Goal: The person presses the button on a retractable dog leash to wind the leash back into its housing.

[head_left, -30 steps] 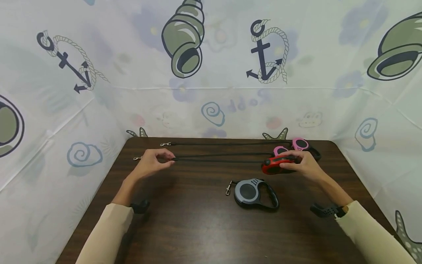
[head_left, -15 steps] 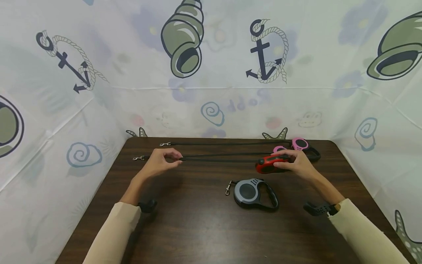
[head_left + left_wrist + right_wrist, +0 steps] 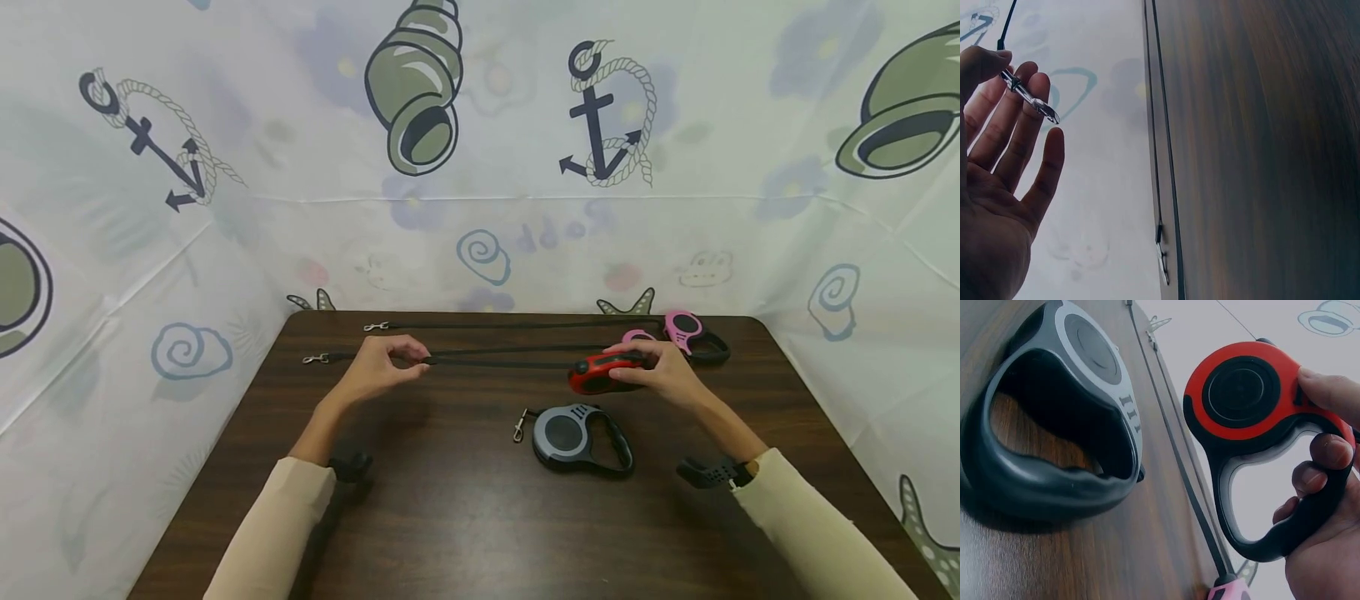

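My right hand (image 3: 670, 377) grips the black loop handle of a red and black retractable leash (image 3: 1241, 390), the thumb on top near its button. The leash's dark cord (image 3: 502, 364) runs left, stretched nearly straight, to my left hand (image 3: 378, 365). There, thumb and index finger pinch the cord's end just above a silver snap hook (image 3: 1027, 95), with the other fingers spread behind it. A grey and black retractable leash (image 3: 562, 433) lies on the table in front of the hands, its short clip (image 3: 519, 427) pointing left.
Two pink and black retractable leashes lie at the back right: one pink case (image 3: 681, 327) in plain view, the other (image 3: 636, 336) partly behind my right hand. Their cords stretch left across the brown table (image 3: 480, 517) to silver clips (image 3: 377, 327). A patterned cloth (image 3: 487, 150) surrounds the table.
My left hand has moved right with the snap hook, and my right hand has moved left with the red leash. The cord between them has become shorter. The other leashes stay put.
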A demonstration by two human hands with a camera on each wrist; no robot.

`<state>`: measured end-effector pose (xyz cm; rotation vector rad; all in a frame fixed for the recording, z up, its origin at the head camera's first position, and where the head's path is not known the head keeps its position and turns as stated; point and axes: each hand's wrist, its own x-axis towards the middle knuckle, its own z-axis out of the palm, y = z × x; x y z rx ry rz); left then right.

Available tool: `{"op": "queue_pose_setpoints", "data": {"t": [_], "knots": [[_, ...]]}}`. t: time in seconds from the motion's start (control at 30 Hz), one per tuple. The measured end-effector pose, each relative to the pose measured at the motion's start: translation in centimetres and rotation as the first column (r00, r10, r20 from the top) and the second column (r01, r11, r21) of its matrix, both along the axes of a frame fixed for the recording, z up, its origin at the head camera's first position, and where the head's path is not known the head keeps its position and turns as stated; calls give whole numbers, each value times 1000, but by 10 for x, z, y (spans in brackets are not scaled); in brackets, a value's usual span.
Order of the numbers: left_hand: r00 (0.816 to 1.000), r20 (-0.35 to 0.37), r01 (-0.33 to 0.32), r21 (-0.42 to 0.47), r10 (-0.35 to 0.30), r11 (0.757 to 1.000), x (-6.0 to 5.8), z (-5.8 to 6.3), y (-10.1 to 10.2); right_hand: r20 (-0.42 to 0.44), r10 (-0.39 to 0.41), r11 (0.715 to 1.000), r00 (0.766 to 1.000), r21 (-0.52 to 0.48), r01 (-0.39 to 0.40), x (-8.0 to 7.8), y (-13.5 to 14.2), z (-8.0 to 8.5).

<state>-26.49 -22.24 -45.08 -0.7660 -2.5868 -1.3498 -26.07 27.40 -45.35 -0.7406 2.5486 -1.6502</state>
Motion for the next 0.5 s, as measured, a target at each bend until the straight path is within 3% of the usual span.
{"op": "queue_pose_setpoints", "data": {"t": [0.5], "knots": [[1000,-10,16,26,-16,1000,-3,-2,26,22,9,999,1000,-41,-8,-7,-16,-3]]}}
